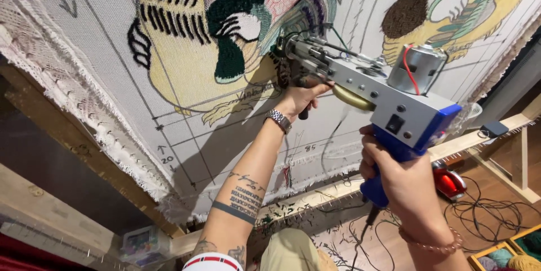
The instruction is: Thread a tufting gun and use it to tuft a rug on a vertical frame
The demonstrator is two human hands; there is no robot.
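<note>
A tufting gun (pixel 372 88) with a silver body, blue grip and grey motor is pressed nose-first against a stretched white cloth (pixel 107 74). The cloth carries a partly tufted picture in yellow, green, black and red yarn (pixel 186 51). My right hand (pixel 397 175) is closed around the blue grip at the rear. My left hand (pixel 301 97), with a metal watch on the wrist, grips the black front handle under the gun's nose. The needle tip is hidden against the cloth near a dark green patch.
A wooden frame (pixel 67 147) with tack strips holds the cloth. Below right lie a red object (pixel 448 183), tangled black cables (pixel 484 209) on a wooden floor, and a crate of yarn (pixel 507 254). A clear plastic box (pixel 141 243) sits lower left.
</note>
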